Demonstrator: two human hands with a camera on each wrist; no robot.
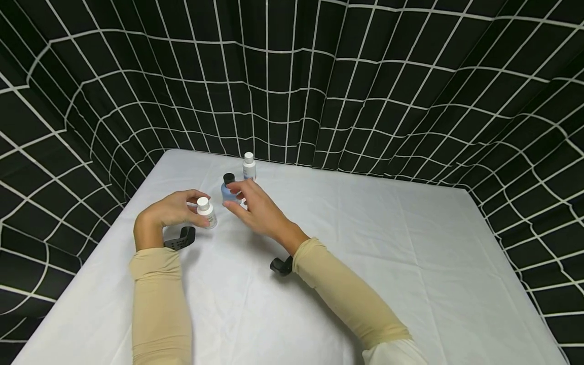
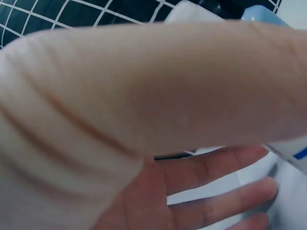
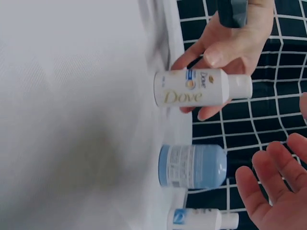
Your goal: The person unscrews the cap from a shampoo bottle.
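Observation:
A small white Dove bottle (image 1: 209, 215) stands upright, with my left hand (image 1: 175, 209) around it, thumb on the near side and fingers behind. In the left wrist view the thumb hides most of this bottle, and the other fingers (image 2: 216, 206) look spread. My right hand (image 1: 260, 210) is just right of a blue bottle (image 3: 194, 166) with a black cap (image 1: 229, 178). Its fingers are loosely bent, and the right wrist view shows a gap between them and the blue bottle. Behind that stands another white bottle (image 1: 249, 167) with a blue label patch, touched by neither hand.
A white cloth covers the table (image 1: 365, 243). Black curtains with a white grid (image 1: 292, 81) surround its far side and both ends. Black wrist devices (image 1: 181, 239) are strapped below each hand.

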